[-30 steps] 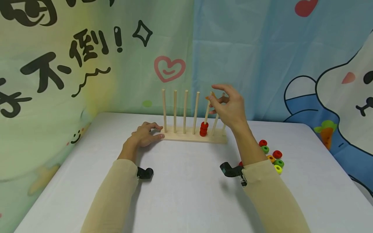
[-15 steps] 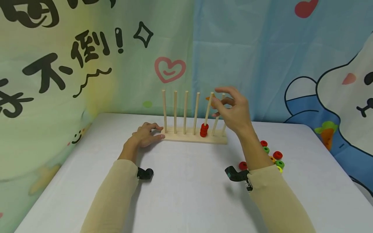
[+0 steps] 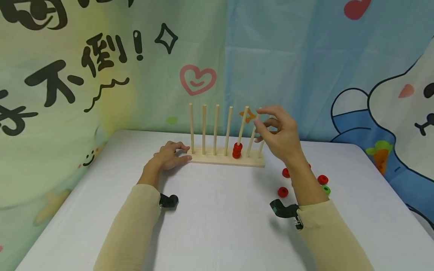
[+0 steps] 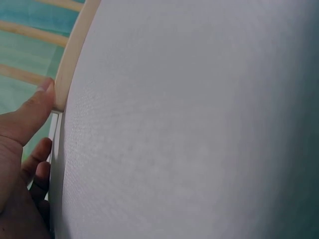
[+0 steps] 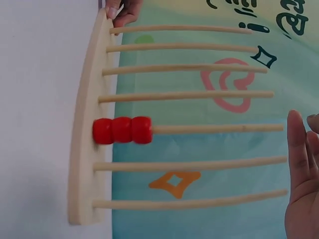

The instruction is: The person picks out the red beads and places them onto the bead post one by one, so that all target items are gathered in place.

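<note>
Child's play corner, cartoon rabbit backdrop (image 3: 400,109), white table (image 3: 217,226), wooden peg rack (image 3: 225,158), coloured beads (image 3: 322,180)

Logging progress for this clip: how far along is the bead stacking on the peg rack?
Done: three red beads sit stacked at the bottom of the fifth peg; the other six pegs are bare. In hand: the right hand hovers near the peg tops with nothing visibly in it, and the left hand touches the end of the rack base. Left: loose red beads and a green bead lie on the table.
</note>
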The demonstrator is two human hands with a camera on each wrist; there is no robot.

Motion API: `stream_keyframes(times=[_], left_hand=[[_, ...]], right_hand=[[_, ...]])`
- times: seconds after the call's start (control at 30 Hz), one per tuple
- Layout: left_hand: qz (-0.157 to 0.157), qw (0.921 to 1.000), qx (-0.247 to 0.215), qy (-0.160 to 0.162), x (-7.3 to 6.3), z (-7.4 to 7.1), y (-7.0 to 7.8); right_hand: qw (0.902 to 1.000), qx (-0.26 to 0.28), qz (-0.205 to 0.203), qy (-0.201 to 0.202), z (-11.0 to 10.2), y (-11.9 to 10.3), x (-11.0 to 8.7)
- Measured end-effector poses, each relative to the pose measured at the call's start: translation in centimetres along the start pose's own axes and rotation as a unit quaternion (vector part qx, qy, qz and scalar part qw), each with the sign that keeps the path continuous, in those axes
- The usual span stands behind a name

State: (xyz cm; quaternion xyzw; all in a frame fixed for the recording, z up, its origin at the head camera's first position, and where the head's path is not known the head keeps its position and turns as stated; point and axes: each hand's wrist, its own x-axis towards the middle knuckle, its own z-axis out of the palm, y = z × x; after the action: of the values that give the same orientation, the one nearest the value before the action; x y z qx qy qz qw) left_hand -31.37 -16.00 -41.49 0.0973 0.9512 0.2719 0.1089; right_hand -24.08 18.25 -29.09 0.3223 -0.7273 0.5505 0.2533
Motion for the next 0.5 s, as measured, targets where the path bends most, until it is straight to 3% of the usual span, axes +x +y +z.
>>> stream_keyframes(times=[0.2, 0.5], left_hand=[[-0.005, 1.0, -0.001, -0.001, 0.0, 0.0, -0.1], [-0.001, 1.0, -0.002, 0.006, 0.1, 0.1, -0.1]], right_hand=[[0.9999, 0.0, 0.015, 0.006, -0.6, 0.5, -1.0], [0.9996, -0.026, 0.0, 0.006, -1.3, 0.3, -1.9]])
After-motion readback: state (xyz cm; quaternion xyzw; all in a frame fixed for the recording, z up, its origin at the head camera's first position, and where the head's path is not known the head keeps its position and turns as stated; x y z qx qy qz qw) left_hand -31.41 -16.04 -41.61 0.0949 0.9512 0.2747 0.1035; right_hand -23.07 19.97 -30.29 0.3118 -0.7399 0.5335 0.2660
